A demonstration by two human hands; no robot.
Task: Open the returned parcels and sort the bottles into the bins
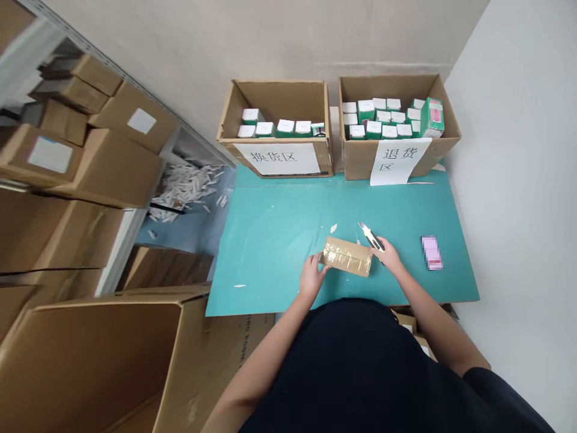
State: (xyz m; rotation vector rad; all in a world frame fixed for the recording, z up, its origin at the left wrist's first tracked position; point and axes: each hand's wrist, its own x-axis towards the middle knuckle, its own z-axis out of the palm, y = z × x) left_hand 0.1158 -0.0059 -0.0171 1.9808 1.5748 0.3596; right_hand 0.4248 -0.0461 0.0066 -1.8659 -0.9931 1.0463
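A small taped cardboard box (347, 257) lies slightly tilted in front of me over the green tabletop (270, 222). Its left end is gripped by my left hand (312, 275), fingers behind and thumb at the near edge. My right hand (388, 255) is closed around a yellow-and-black utility knife (372, 238), whose tip points up and to the left, away from the box. The fingers of that hand are close to the box's right end; whether they touch it I cannot tell.
At the back stand two open cartons with paper signs: the left carton (279, 157) and right carton (360, 162) hold several green-and-white boxes. A phone (431, 252) lies at right. Stacked cartons (121, 162) and a large open carton (180, 349) stand left.
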